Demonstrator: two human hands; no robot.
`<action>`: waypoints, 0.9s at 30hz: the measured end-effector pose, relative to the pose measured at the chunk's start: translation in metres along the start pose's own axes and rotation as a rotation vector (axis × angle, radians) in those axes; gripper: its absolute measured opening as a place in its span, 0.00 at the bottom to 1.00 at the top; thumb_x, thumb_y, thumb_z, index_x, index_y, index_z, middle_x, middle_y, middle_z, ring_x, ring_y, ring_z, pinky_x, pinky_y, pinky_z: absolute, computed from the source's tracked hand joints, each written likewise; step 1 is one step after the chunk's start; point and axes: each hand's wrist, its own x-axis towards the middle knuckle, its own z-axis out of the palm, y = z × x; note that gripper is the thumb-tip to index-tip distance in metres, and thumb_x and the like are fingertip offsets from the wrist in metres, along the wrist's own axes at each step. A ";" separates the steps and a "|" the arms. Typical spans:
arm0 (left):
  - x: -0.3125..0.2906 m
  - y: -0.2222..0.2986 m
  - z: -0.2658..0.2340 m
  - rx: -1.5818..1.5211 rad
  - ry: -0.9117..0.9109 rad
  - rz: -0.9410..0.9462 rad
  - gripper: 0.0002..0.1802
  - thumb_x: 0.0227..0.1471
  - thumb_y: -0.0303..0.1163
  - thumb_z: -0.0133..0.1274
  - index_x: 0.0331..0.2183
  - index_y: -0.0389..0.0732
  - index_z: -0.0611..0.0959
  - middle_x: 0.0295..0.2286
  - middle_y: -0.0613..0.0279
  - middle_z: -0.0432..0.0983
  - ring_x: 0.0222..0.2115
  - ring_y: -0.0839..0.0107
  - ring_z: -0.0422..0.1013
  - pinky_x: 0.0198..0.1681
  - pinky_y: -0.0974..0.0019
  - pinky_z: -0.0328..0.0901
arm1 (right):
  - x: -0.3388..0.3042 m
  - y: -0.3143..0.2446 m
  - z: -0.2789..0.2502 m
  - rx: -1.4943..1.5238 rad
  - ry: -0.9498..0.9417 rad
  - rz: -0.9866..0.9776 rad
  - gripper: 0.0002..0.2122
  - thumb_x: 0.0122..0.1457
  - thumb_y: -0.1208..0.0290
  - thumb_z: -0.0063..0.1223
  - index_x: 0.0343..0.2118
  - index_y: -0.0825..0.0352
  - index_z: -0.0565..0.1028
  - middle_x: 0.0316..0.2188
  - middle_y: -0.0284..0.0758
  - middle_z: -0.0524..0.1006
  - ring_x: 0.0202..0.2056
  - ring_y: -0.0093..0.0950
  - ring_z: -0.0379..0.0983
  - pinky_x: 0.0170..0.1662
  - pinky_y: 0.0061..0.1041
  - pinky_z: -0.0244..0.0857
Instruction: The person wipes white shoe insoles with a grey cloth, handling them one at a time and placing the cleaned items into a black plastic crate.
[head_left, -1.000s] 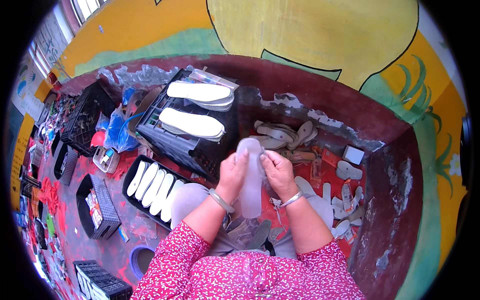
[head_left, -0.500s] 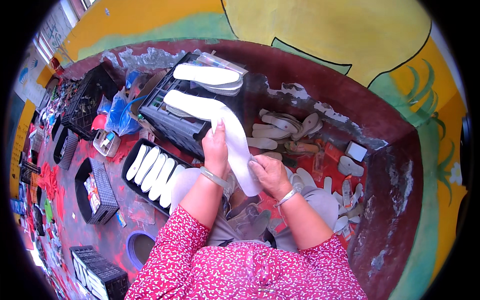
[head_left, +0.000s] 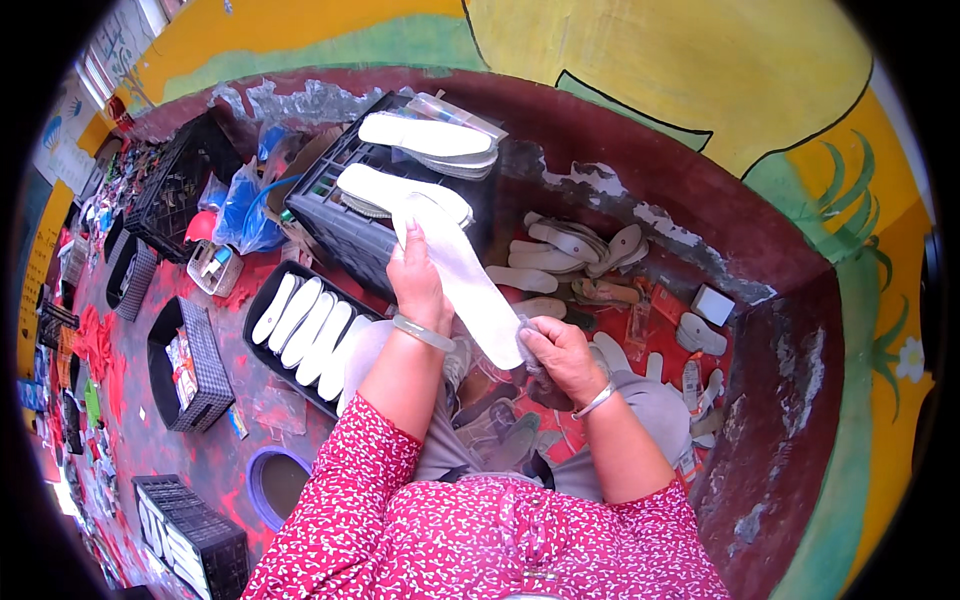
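Note:
A white shoe insole (head_left: 467,280) slants in front of me, its upper end near the crate top and its lower end toward my lap. My left hand (head_left: 418,285) is closed on its left edge, thumb on the white face. At the lower end, my right hand (head_left: 567,362) pinches the insole's tip. Something dark grey and crumpled (head_left: 537,372) shows beneath those right fingers; I cannot tell whether it is cloth. Beyond lie two stacks of white insoles, a farther stack (head_left: 430,137) and a nearer stack (head_left: 385,184), on an upturned black crate (head_left: 345,235).
Left of my knees, a black bin (head_left: 262,352) holds a row of white insoles. Checked baskets (head_left: 208,385) and a purple-rimmed bucket (head_left: 255,490) stand on the red-stained floor. Loose insoles (head_left: 565,245) are heaped by the maroon wall (head_left: 690,195), near a small white box (head_left: 713,302).
The insole's upper end has swung off to the right of the nearer stack's tip, straightening the insole. My right hand has shifted slightly right and down to its end, where dark grey material now shows.

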 end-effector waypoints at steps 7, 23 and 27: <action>-0.001 -0.002 0.003 -0.024 0.014 0.063 0.18 0.57 0.41 0.43 0.41 0.35 0.72 0.34 0.58 0.74 0.33 0.67 0.72 0.37 0.65 0.67 | -0.002 -0.002 -0.010 0.178 0.001 -0.023 0.09 0.58 0.71 0.48 0.37 0.71 0.73 0.26 0.26 0.73 0.25 0.12 0.66 0.27 0.14 0.62; -0.058 -0.035 0.012 1.408 -1.279 0.471 0.15 0.39 0.39 0.60 0.27 0.39 0.78 0.23 0.53 0.74 0.27 0.54 0.70 0.31 0.57 0.65 | -0.022 -0.034 -0.050 -1.206 0.216 -0.652 0.03 0.49 0.72 0.50 0.28 0.63 0.72 0.24 0.35 0.73 0.29 0.35 0.70 0.31 0.31 0.65; -0.056 -0.041 0.006 1.293 -1.278 0.399 0.12 0.41 0.37 0.59 0.23 0.38 0.78 0.20 0.50 0.72 0.23 0.53 0.70 0.25 0.58 0.64 | -0.022 -0.036 -0.053 -1.148 0.176 -0.639 0.04 0.49 0.72 0.51 0.28 0.64 0.72 0.25 0.36 0.73 0.30 0.36 0.70 0.32 0.32 0.65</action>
